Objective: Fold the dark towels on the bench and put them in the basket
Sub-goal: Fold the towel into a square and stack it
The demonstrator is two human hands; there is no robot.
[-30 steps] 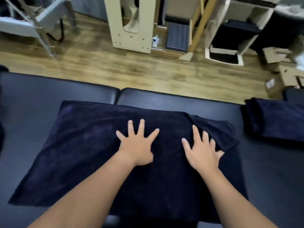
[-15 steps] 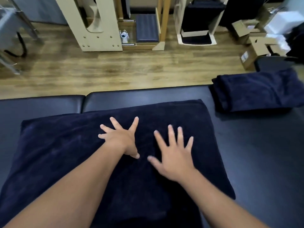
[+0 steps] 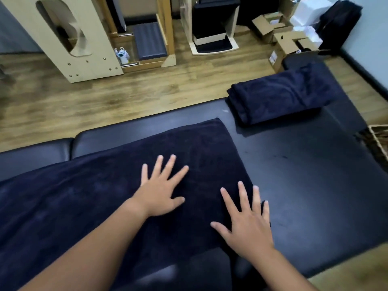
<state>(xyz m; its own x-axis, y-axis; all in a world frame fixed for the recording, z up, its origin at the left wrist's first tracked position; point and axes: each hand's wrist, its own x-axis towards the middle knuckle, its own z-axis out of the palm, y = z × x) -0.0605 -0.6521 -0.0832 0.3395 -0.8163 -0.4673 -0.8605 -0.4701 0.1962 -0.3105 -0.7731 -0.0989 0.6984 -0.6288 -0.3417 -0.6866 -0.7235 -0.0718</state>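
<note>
under both hands, left hand [image 3: 160, 195] and right hand [image 3: 247, 225] now spread flat nearer its right edge, the towel [image 3: 88, 204] is smoothed; next fold judged due.

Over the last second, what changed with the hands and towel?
Both hands slid rightward across the towel, smoothing out its rumpled right corner; the right hand now reaches its right edge, the left hand sits mid-towel. Nothing gripped. Both palms stay flat; the folded towel is unmoved.
</note>
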